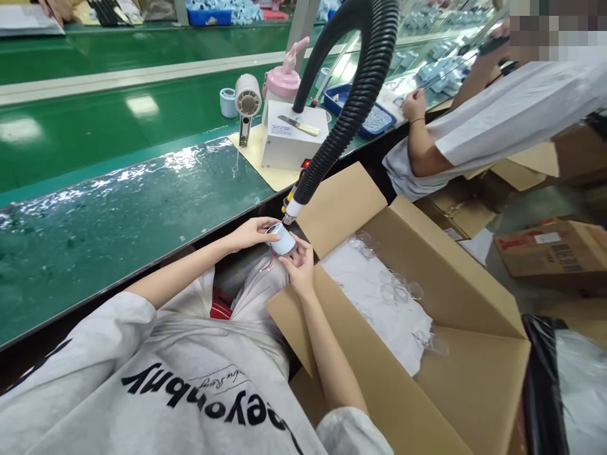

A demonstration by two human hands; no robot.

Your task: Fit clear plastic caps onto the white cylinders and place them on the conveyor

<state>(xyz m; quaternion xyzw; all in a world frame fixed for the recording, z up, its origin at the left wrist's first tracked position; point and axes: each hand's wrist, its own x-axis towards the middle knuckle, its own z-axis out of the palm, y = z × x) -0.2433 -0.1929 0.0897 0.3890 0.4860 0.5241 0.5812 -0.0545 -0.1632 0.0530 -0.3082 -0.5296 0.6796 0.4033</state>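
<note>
Between my two hands is a light blue cylindrical plastic housing (283,240) with thin red and dark wires hanging from it. My left hand (258,232) grips its left side, with the thumb along the top. From the right and below, the fingers of my right hand (300,262) hold its other end. Right above the housing hangs the metal tip of a nozzle (290,213) on a thick black corrugated hose (348,114). The tip is close to the housing's upper edge; I cannot tell whether they touch. The hose rises from a white box-shaped machine (289,142) with a lit red switch.
An open cardboard box (465,373) with clear plastic rings stands at my right. On the green bench (142,221) are a handheld fan (247,101), a pink-lidded bottle (283,82), a knife (298,125) and a blue tray (379,126). A co-worker (497,126) sits at right.
</note>
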